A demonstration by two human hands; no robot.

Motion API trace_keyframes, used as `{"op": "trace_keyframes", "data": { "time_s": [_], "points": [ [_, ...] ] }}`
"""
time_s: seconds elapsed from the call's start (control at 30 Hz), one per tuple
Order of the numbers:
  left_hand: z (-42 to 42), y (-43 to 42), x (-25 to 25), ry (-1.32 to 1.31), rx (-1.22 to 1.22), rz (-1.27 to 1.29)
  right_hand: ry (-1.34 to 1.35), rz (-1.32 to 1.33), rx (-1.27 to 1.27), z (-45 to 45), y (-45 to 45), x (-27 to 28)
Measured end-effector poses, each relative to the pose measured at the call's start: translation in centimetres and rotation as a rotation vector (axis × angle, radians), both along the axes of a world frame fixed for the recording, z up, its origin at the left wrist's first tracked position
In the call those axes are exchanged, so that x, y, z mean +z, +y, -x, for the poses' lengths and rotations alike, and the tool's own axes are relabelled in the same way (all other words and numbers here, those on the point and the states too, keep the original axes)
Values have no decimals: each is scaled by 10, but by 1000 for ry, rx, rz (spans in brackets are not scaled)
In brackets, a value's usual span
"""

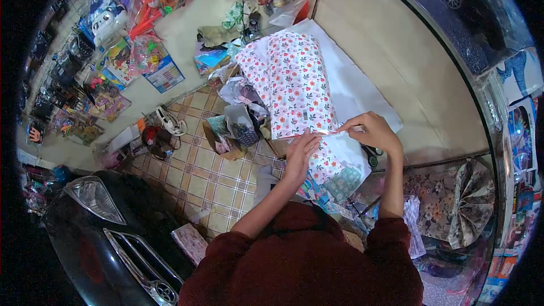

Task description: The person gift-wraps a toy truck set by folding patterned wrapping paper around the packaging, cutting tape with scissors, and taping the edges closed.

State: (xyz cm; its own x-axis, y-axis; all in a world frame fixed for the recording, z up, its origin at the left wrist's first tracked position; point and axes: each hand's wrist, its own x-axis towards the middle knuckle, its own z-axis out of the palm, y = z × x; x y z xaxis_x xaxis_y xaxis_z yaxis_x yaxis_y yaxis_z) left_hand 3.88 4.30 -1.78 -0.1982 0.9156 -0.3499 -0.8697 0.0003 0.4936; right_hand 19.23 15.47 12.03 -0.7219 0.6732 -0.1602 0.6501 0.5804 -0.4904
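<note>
A box-shaped package in white wrapping paper with red flowers (300,79) lies before me, with a small barcode printed near its lower side. My left hand (303,156) rests on the package's near edge, fingers stretched out flat. At the right end of that edge is my right hand (371,133), its index finger and thumb close together on the paper and the other fingers curled. Between the hands runs a thin reddish line along the fold. More flowered paper (326,161) hangs on the near side. What is inside the wrapping is hidden.
Under the package lies a white sheet (362,90). A cardboard box of scraps (226,144) stands on the tiled floor (187,175). At lower left is a large black toy car (107,232). Bagged toys (158,0) hang on the wall; a floral gift bag (433,192) lies at right.
</note>
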Motion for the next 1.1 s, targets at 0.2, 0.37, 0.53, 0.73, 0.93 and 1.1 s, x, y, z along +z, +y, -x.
{"op": "trace_keyframes", "data": {
  "time_s": [0.2,0.37,0.53,0.73,0.93,1.1],
  "points": [
    [3,6,-5,47,164,40,56,9,12,-2,2,-5],
    [13,3,-1,60,215,12,140,179,47,2,1,-11],
    [39,6,-27,80,234,-74,263,254,93,15,-7,-19],
    [62,11,-36,51,254,-24,306,230,66,33,-21,-36],
    [65,4,-14,31,244,-47,386,238,63,47,-31,-31],
    [54,-2,1,150,208,-79,349,187,103,41,-31,-33]
  ]
}}
